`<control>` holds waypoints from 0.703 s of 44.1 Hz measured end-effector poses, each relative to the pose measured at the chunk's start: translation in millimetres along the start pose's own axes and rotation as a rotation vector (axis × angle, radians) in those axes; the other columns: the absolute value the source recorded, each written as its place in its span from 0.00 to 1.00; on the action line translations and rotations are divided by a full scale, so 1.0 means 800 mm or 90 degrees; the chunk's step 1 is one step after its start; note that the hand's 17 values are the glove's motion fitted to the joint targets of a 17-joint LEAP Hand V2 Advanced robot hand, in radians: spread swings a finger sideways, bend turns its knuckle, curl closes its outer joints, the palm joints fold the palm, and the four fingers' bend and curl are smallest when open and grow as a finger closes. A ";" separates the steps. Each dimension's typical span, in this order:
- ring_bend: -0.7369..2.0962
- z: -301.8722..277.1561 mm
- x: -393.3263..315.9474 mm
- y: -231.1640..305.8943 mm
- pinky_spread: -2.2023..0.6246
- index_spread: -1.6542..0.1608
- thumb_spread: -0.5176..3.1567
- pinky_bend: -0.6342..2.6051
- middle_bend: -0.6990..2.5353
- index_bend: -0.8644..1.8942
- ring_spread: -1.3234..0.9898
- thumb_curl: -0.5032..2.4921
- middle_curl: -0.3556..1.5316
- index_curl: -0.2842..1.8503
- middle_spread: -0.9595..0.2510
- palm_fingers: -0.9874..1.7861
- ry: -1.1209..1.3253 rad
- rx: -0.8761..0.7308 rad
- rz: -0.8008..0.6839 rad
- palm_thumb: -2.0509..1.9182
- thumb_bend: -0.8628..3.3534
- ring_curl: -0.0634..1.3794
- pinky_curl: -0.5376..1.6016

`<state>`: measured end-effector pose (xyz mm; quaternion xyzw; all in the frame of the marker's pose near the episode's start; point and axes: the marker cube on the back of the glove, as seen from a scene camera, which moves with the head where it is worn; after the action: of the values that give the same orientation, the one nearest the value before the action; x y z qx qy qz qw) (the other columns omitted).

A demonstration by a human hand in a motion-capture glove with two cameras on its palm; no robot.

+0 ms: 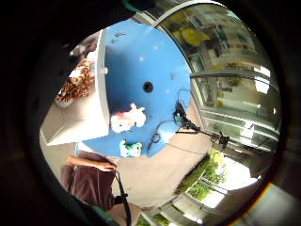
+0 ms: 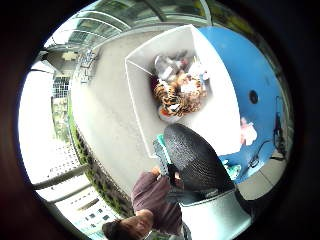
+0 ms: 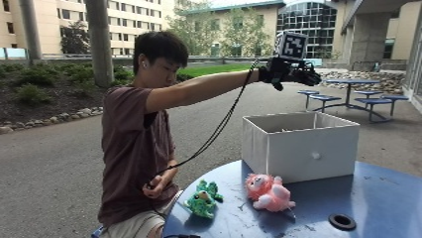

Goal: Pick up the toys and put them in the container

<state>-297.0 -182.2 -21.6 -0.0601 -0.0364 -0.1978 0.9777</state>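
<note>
A white fabric box (image 3: 300,144) stands on the round blue table (image 3: 376,198). My gloved right hand (image 3: 293,74) is raised high above the box, fingers relaxed, holding nothing. The thumb side palm view looks down into the box (image 2: 220,120), where a tiger-striped plush (image 2: 175,97) lies among other toys; a black gloved finger (image 2: 195,155) crosses that view. In front of the box, a pink plush (image 3: 267,192) and a green frog plush (image 3: 203,199) lie on the table. Both also show in the little finger side palm view: pink plush (image 1: 126,118), green plush (image 1: 130,149).
The table has a round black hole (image 3: 342,221) near its front edge. The person sits at the table's left; the bare left hand (image 3: 155,186) holds a cable by the lap. Blue picnic tables (image 3: 356,91) stand far behind on the pavement.
</note>
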 end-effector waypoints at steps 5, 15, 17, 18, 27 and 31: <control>0.40 0.000 0.056 0.042 0.79 0.83 0.47 0.47 0.26 0.32 0.57 0.32 0.39 0.24 0.80 0.23 -0.011 0.008 0.051 0.51 0.20 0.25 0.42; 0.39 0.052 0.172 0.124 0.79 0.82 0.48 0.45 0.26 0.33 0.57 0.30 0.37 0.21 0.79 0.24 -0.031 -0.008 0.020 0.51 0.20 0.25 0.41; 0.38 0.071 0.186 0.129 0.79 0.82 0.48 0.45 0.25 0.33 0.57 0.30 0.36 0.21 0.79 0.24 -0.023 -0.016 0.004 0.51 0.20 0.25 0.41; 0.38 0.082 0.192 0.129 0.79 0.82 0.48 0.45 0.26 0.33 0.57 0.30 0.36 0.21 0.79 0.25 -0.021 -0.021 -0.002 0.52 0.20 0.25 0.41; 0.37 0.211 0.197 0.114 0.79 0.80 0.49 0.44 0.25 0.34 0.57 0.30 0.35 0.20 0.79 0.25 -0.055 -0.094 -0.089 0.53 0.20 0.25 0.41; 0.36 0.289 0.183 0.094 0.79 0.80 0.49 0.43 0.26 0.34 0.57 0.30 0.34 0.20 0.79 0.26 -0.025 -0.156 -0.124 0.54 0.21 0.25 0.41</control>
<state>-144.0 -138.7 213.5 -0.1787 -0.0372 -0.2935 0.9384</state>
